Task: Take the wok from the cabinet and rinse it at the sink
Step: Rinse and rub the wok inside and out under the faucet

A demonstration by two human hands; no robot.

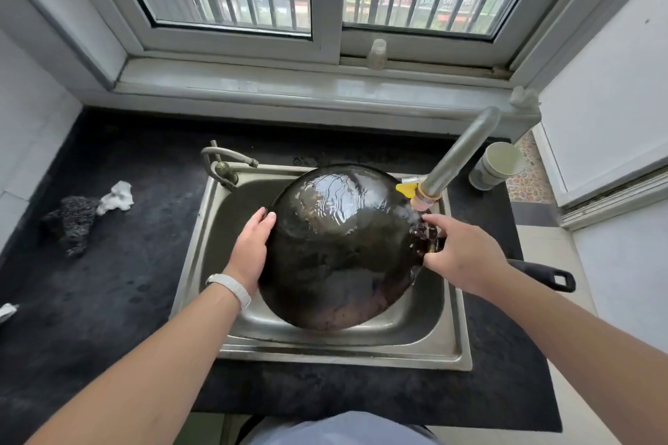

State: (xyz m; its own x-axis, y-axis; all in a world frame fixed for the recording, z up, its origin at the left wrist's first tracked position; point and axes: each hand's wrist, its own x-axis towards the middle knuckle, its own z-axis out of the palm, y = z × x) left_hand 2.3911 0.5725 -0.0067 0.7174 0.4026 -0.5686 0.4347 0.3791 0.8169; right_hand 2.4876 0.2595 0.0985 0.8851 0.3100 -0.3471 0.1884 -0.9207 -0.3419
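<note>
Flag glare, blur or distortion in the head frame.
Head view: window daylight puts rippled glare on the wet upper wok, while its lower part reads dark. Head view again: the wide-angle lens bows the window frame and window sill. The centre looks sharp, with no obvious motion blur.

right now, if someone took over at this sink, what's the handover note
Hands: left hand lies flat against the left edge of the wok; right hand grips its right rim by the handle.
Things: wok sits tilted in the sink, below the tap, surface wet.
Done: wok out of the cabinet, already wetted.
Left: finish rinsing; whether water is running cannot be told.
</note>
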